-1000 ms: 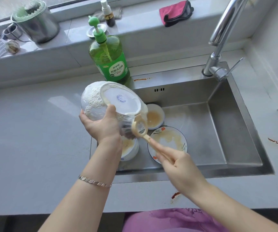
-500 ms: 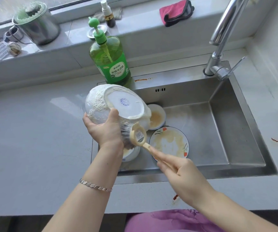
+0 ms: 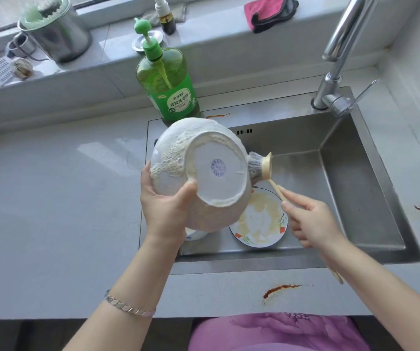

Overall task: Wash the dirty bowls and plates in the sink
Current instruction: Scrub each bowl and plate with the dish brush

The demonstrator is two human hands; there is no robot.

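Your left hand [image 3: 164,214] grips the suds-coated white ceramic bowl [image 3: 203,173], held base-up over the steel sink's [image 3: 355,188] left edge. Your right hand [image 3: 310,221] has its fingers [image 3: 297,202] pinched on the cream-handled brush [image 3: 260,166], bristles against the bowl's side. Work round the foot ring; the soapy grip is likely slippery.

Silver bracelet [image 3: 130,307], purple floral garment [image 3: 279,333]

The left hand [image 3: 165,214] grips a bowl [image 3: 211,171] from below, with the thumb on its base rim, and the forearm comes up from the lower left. The right hand [image 3: 312,221] pinches the handle of a brush [image 3: 260,167] with curled fingers, and its forearm comes from the lower right.
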